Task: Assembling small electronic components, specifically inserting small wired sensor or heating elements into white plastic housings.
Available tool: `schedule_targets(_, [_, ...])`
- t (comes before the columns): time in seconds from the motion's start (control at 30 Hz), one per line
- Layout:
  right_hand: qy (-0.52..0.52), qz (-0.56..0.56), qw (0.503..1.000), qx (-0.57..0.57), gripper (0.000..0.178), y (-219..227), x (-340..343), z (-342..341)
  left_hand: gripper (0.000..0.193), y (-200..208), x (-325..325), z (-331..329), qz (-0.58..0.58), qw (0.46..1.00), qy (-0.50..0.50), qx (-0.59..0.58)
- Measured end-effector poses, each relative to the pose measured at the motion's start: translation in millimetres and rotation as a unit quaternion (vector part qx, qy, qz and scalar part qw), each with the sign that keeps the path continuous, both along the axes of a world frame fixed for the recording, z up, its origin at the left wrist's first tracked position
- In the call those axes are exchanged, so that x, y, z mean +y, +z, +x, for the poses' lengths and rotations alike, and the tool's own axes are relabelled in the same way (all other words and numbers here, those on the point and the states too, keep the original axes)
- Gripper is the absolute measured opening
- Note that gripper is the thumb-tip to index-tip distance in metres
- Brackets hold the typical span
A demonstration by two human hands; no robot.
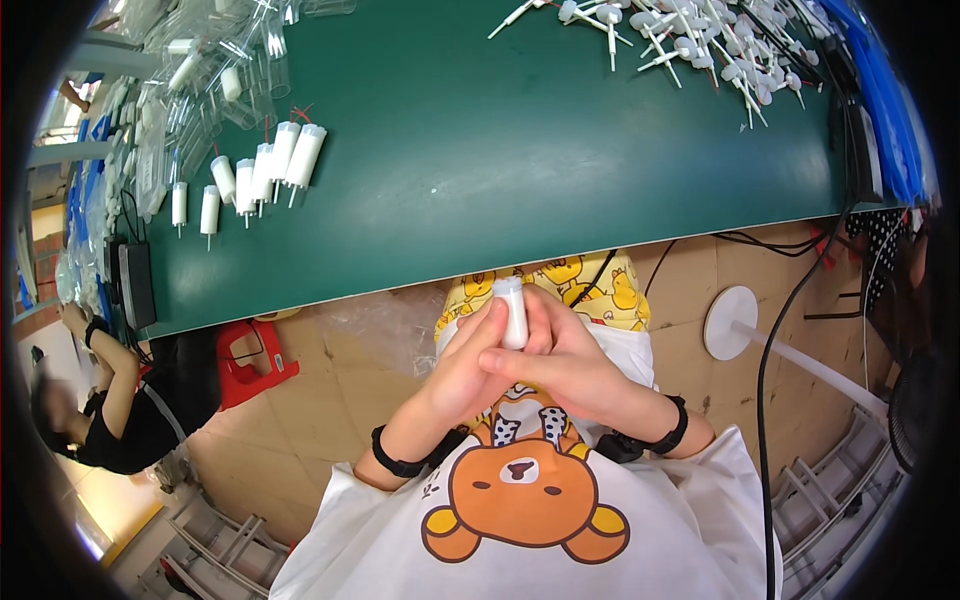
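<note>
A small white cylinder with a translucent collar at its top stands nearly upright between my hands, in front of the table's near edge. My left hand closes on it from the left, with fingertips pressed to its side. From the right, my right hand wraps round it, the thumb reaching across below the cylinder toward the left hand. The cylinder's lower end is hidden by my fingers. On the green table, several similar white cylinders stand or lean in a group at the left, with thin pins and some red wires.
Clear plastic tubes pile up at the far left. Many white parts with discs and thin stems lie at the far right. A black power adapter sits at the left edge. A red stool and another person are at left.
</note>
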State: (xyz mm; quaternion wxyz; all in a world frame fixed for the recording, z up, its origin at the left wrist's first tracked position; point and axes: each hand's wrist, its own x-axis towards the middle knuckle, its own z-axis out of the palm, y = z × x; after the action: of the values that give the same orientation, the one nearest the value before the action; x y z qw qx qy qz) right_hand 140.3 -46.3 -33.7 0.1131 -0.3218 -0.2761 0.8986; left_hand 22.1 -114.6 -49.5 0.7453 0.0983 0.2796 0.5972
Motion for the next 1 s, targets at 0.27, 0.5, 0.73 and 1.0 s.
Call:
schedule_targets(0.27, [-0.032, -0.007, 0.999, -0.023, 0.044, 4, 11, -13, 0.038, 0, 5, 16, -0.044, 0.995, 0.074, 0.057])
schedule_targets(0.5, [0.044, 0.012, 0.997, -0.057, 0.04, 0, 32, -16, 0.036, -19, 9, 34, -0.015, 0.982, 0.155, 0.104])
schedule_targets(0.73, [0.152, 0.432, 0.865, -0.204, 0.037, 16, 32, -8, 0.034, -4, 8, 23, -0.051, 0.973, 0.115, 0.192])
schedule_targets(1.0, [0.507, 0.57, 0.642, 0.075, 0.03, 40, 14, 26, 0.018, 43, 5, -40, -0.076, 0.87, -0.161, 0.459])
